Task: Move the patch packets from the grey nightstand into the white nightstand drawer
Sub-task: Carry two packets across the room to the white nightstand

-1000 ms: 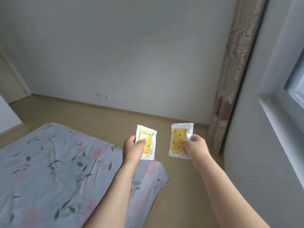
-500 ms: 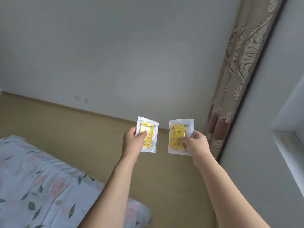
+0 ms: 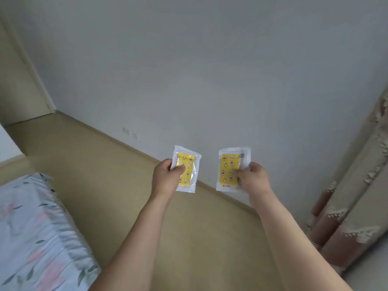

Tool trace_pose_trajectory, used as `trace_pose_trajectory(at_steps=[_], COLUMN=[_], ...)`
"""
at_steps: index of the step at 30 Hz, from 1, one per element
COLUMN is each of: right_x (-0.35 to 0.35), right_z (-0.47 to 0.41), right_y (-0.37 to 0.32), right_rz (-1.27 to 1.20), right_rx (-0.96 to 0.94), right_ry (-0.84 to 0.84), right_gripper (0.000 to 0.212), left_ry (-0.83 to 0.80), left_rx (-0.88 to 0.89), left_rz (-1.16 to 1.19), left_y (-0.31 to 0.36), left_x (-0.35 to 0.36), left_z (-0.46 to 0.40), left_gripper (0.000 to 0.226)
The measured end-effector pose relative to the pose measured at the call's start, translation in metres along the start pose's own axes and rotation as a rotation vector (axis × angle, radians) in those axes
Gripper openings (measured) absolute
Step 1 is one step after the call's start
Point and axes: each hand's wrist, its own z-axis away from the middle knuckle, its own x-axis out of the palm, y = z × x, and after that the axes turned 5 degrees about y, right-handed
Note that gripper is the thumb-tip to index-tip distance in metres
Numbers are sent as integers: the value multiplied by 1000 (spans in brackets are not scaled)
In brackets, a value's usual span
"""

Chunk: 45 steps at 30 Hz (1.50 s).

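Above the floor (image 3: 117, 185), left grip (image 3: 168, 177) pinching 1 packet (image 3: 188, 168), right grip (image 3: 253, 178) another (image 3: 231, 166)

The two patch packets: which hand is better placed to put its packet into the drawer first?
Neither clearly. The left hand grips the left packet, the right hand grips the right packet, level and apart. No nightstand is in view.

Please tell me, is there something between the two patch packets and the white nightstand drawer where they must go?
It cannot be judged: neither nightstand nor drawer is in view. The left hand pinches the left packet, the right hand the right packet, over bare floor. The bed lies at the left, a curtain at the right.
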Motion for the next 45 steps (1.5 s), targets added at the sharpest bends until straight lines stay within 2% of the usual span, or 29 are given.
trace_pose_trajectory(at_steps=[9,17,19,21,26,34,40,45], right_x=[190,406,458,504,622,832,987,1108], right_z=[-128,-224,-243,-254,-291,-372,-445,-464], right_y=[-34,-95,-112,-125,-143,-152,-205,-234], right_rz=[7,37,31,31,18,13,39,32], right_rx=[-26,-63,-80,-82,-92,-117,-158,-143], right_ry=[-283,-460,-508,-577,-671,-820,-851,-916], right_gripper=[15,31,24,5,20,19,13,16], left_ry=[265,456,504,542,624,762,851,940], left_rx=[-64,-57,-45,-52,-64,-65,-57,-53], left_rz=[47,91,100,103,102,65,-53,-64], left_y=[-21,-18,-17,-18,-22,-59,-43,-45], left_x=[-46,-146,-171,-191,-232,-304,-366,-438], left_z=[-167,-354,-397,-434,-520,-709,-861,-948], left_gripper=[13,8,9,9,10,12,15,11])
